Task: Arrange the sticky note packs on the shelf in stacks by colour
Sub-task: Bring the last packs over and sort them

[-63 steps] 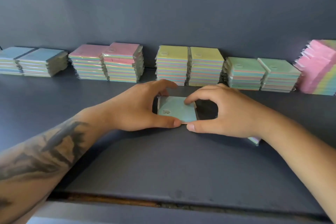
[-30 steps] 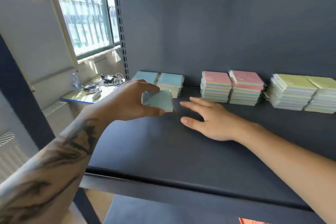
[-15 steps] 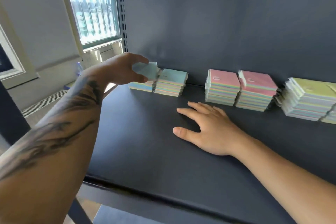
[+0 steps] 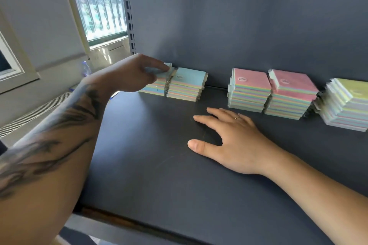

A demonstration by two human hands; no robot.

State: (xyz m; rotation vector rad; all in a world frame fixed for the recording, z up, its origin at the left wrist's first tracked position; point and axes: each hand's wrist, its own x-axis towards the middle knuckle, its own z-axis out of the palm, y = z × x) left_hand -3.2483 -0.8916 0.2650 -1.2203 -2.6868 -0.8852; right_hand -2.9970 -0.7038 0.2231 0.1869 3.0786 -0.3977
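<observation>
My left hand (image 4: 133, 73) grips a blue-topped sticky note pack (image 4: 164, 70) and holds it on top of the leftmost blue stack (image 4: 153, 89) at the back of the dark shelf (image 4: 159, 165). A second blue stack (image 4: 187, 83) stands right beside it. My right hand (image 4: 235, 141) lies flat, palm down, on the shelf with fingers spread and holds nothing. Two pink-topped stacks (image 4: 251, 89) (image 4: 290, 93) stand behind my right hand, apart from it. A yellow-green stack (image 4: 346, 103) is cut off at the right edge.
The shelf's dark back panel (image 4: 239, 16) rises right behind the stacks. A slotted metal upright (image 4: 128, 10) marks the shelf's left end. Beyond it are a window (image 4: 97, 2) and a radiator grille (image 4: 33, 113). The shelf's front edge (image 4: 139, 223) runs below my forearms.
My left hand carried the blue pack from mid-shelf to the far left and lowered it onto the leftmost blue stack. My right hand let go and now lies flat on the shelf.
</observation>
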